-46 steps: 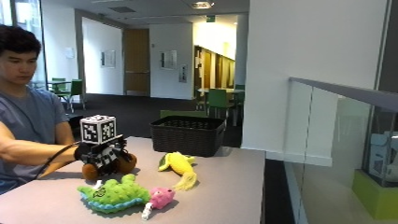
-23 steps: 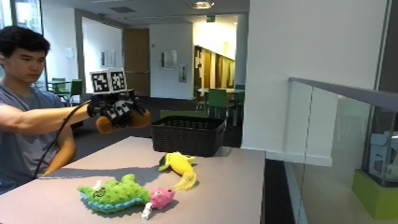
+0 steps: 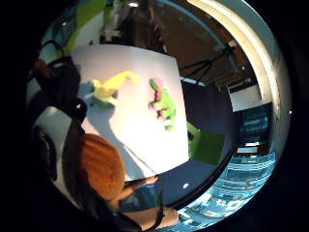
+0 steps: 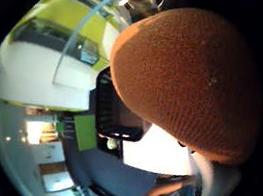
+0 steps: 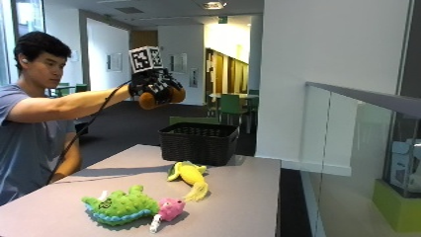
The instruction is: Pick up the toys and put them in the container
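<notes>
Orange toy (image 5: 150,100) within curled fingers (image 5: 160,87)

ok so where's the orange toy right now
In the outside view the orange toy is off the table, gripped in the gloved right hand held up in the air, above and just short of the black basket.

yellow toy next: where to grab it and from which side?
Probably from above, around the plump body of the yellow toy. It lies flat on the table with its thin tail trailing toward the near edge, apart from the green toy and just in front of the basket, so the top is open.
</notes>
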`<act>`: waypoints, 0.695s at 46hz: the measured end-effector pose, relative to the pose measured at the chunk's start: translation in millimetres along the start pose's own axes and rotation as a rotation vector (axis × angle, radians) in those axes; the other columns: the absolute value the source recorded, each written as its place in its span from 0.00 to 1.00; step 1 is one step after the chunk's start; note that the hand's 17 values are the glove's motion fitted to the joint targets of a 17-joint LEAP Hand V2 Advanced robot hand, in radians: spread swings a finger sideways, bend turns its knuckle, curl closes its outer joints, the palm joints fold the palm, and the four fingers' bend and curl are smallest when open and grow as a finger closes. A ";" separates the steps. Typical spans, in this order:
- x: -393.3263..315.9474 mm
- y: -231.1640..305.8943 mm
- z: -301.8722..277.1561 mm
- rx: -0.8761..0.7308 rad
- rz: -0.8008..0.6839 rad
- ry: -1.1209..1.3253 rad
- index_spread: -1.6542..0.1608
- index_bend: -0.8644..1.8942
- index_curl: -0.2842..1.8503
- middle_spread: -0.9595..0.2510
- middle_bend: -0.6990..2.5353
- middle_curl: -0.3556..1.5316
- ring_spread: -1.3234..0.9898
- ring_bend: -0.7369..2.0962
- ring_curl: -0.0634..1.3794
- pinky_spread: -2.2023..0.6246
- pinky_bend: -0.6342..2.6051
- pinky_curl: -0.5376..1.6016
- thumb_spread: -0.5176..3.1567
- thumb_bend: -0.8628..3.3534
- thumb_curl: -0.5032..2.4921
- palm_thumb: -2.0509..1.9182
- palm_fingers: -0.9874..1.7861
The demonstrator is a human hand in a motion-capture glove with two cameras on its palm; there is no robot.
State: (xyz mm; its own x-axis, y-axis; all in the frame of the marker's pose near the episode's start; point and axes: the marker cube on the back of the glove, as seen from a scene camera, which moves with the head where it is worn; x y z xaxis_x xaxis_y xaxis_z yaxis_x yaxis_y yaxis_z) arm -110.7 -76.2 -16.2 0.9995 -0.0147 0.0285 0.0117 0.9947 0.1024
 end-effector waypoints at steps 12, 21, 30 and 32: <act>-111.5 -27.7 14.2 0.015 -0.054 -0.043 0.69 0.33 0.13 0.45 0.50 0.54 0.40 0.76 0.39 0.63 0.58 0.44 0.38 0.24 0.45 0.69 0.62; -179.0 -35.2 42.9 -0.007 -0.139 -0.056 0.69 0.33 0.13 0.44 0.50 0.54 0.40 0.77 0.39 0.63 0.58 0.44 0.38 0.23 0.46 0.69 0.62; -146.8 -55.0 68.2 -0.043 -0.238 -0.128 0.69 0.33 0.13 0.44 0.49 0.54 0.41 0.77 0.39 0.64 0.59 0.43 0.39 0.22 0.46 0.68 0.61; -145.8 -58.6 71.0 -0.056 -0.196 -0.169 0.70 0.33 0.13 0.44 0.49 0.54 0.41 0.77 0.39 0.64 0.59 0.43 0.40 0.22 0.46 0.68 0.61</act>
State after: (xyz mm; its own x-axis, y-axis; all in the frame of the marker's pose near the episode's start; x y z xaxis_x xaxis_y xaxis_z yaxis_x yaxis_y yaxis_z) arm -259.2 -139.6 44.2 0.9590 -0.2194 0.1795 0.2104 0.9753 0.0677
